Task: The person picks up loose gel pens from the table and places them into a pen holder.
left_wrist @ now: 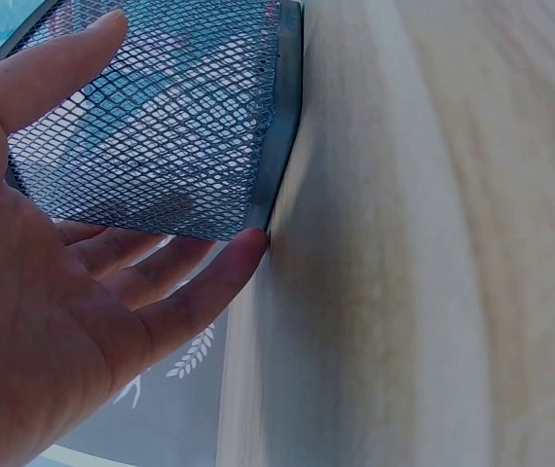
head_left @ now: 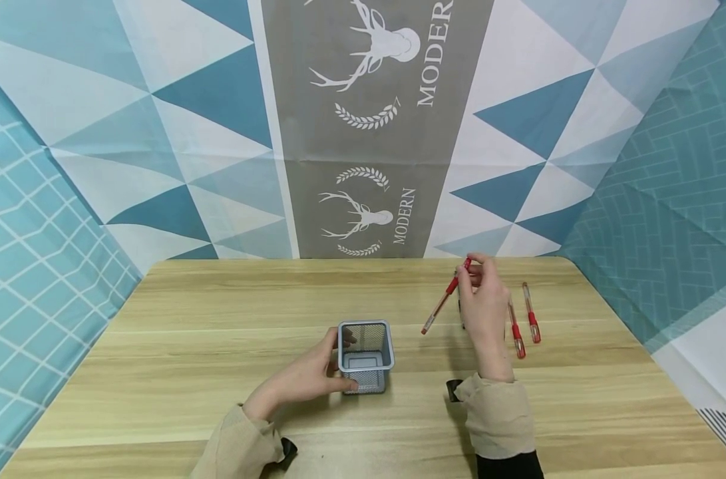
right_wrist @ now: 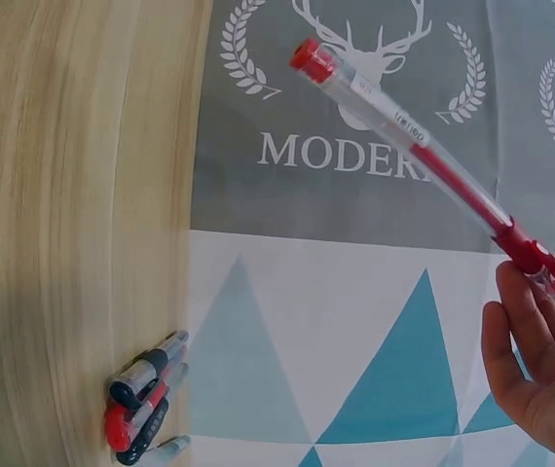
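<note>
A grey wire-mesh pen holder (head_left: 370, 381) stands upright on the table, and no pens show inside it. My left hand (head_left: 299, 382) holds it from the left, thumb at the front wall and fingers around the far side; in the left wrist view a fingertip (left_wrist: 255, 240) touches its base edge. Raised above the table to the right, my right hand (head_left: 485, 309) pinches a red gel pen (head_left: 437, 311) near its red grip end. The pen (right_wrist: 453, 180) slants, its other end pointing toward the holder's side.
Two red pens (head_left: 516, 331) (head_left: 533, 319) lie right of my right hand. A dark pen (head_left: 462, 318) is partly hidden behind that hand. The right wrist view shows several pens (right_wrist: 146, 375) bunched together. Patterned cloth (head_left: 363, 146) hangs behind the wooden table (head_left: 219, 319).
</note>
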Demonstrator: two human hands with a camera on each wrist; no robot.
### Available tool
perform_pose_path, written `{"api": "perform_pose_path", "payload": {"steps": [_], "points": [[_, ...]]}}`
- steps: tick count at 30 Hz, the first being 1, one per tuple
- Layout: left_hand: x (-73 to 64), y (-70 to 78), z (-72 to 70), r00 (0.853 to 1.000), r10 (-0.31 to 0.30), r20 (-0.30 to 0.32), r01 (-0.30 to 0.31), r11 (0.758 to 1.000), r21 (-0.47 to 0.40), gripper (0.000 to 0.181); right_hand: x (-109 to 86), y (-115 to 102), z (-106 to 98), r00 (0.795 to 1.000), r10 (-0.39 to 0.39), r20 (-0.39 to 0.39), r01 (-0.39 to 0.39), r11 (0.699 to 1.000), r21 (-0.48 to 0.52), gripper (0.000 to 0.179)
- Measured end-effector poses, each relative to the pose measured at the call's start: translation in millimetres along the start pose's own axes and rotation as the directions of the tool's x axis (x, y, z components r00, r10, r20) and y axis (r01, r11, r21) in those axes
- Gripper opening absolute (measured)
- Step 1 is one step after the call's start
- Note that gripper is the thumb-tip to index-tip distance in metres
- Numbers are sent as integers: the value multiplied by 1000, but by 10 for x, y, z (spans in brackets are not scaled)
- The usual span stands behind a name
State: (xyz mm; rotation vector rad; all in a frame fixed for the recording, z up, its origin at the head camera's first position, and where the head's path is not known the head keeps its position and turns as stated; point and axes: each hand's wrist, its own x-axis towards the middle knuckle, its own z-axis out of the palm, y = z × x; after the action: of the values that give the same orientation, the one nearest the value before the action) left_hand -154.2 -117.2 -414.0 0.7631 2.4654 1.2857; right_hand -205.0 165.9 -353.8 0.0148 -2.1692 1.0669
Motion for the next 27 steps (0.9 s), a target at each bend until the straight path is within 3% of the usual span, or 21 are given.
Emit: {"api": "perform_pose_path", "payload": {"steps": [14, 27], "points": [[-7, -8, 6, 1000, -1, 5, 1, 1000, -15, 82, -15, -39, -32, 1000, -5, -1, 5, 1000, -26, 32], [2, -6, 4, 1000, 0, 10, 0, 1000, -29, 80, -19, -119, -61, 999, -41, -20, 42, 999, 23, 33]]}}
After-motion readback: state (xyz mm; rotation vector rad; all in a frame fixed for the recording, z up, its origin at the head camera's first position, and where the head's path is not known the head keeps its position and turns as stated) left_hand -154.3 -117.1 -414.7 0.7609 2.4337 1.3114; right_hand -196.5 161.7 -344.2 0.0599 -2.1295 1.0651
